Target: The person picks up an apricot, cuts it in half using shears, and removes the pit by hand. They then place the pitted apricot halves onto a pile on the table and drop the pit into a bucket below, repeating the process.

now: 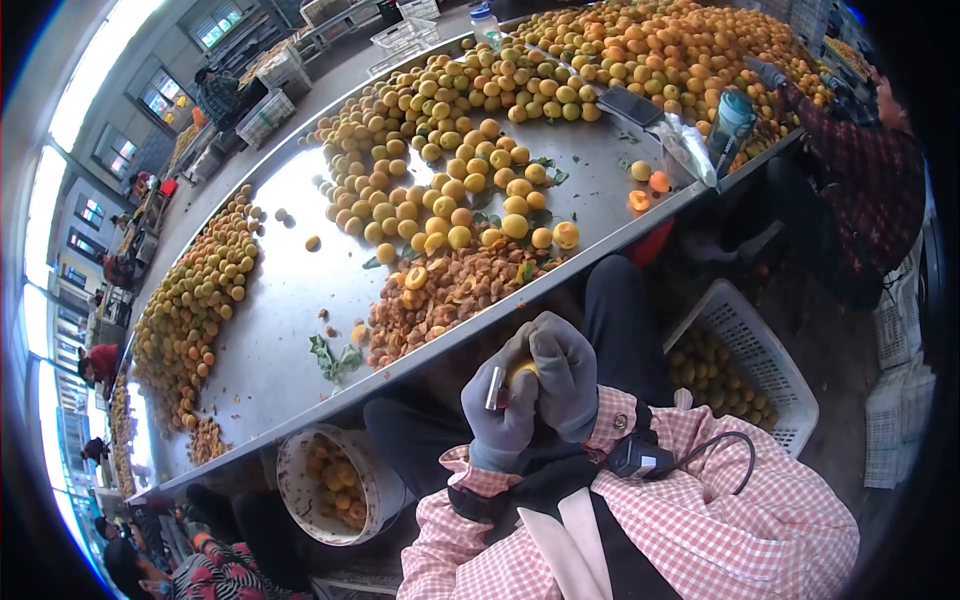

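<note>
My left hand (497, 418), in a grey glove, is closed around a small shiny metal tool (495, 388) whose flat end sticks out by the thumb. Pressed against it, my right hand (566, 375) wears the same kind of glove and curls its fingers around a yellow apricot (523, 369). Most of this fruit is hidden between the two gloves. Both hands are together over my lap, just in front of the table edge. Beyond them on the metal table (300, 360) lies a heap of brown apricot pits (450, 300), with a few fruit halves on it.
Whole apricots (440, 190) are piled across the table. A white bucket (370, 440) and a white crate (770, 350), both holding fruit, stand on either side of my legs. A phone (630, 106) and a bottle (732, 125) lie near a person (860, 190) on the right.
</note>
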Motion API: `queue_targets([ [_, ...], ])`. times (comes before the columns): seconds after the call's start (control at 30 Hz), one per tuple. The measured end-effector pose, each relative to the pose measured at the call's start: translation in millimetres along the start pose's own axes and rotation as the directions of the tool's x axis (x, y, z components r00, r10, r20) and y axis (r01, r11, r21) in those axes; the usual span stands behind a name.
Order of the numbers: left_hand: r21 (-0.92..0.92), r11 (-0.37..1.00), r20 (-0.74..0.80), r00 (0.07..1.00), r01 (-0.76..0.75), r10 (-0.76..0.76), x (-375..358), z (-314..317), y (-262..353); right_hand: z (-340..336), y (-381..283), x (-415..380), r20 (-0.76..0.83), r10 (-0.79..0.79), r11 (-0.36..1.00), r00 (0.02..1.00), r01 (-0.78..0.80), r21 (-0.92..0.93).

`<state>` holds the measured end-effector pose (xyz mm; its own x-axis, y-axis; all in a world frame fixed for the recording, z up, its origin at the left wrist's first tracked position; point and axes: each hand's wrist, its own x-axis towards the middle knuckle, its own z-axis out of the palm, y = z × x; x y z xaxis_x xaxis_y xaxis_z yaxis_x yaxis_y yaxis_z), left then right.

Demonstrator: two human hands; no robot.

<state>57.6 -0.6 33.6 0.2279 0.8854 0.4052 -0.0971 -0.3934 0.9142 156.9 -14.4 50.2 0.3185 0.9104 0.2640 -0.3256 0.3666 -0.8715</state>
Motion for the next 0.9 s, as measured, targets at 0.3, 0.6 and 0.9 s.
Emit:
queue_targets([
  [0.3,-0.35,0.854,-0.088,0.894,0.385,-0.439,-2.6,5.9,-6.6,-21.8,9.6,32.3,0.505,-0.489,0.508,0.711,0.703,-0.498],
  [0.6,-0.724,0.185,0.303,0.547,0.665,-0.78,16.6,-18.6,-39.0,-37.8,51.5,40.7,-0.019,0.442,0.857,0.897,-0.416,0.304],
  [0.9,-0.512,0.469,0.216,0.637,0.719,-0.74,22.7,-46.6,-26.7,-60.6,47.4,18.0,0.367,0.648,0.499,0.667,-0.736,0.457],
])
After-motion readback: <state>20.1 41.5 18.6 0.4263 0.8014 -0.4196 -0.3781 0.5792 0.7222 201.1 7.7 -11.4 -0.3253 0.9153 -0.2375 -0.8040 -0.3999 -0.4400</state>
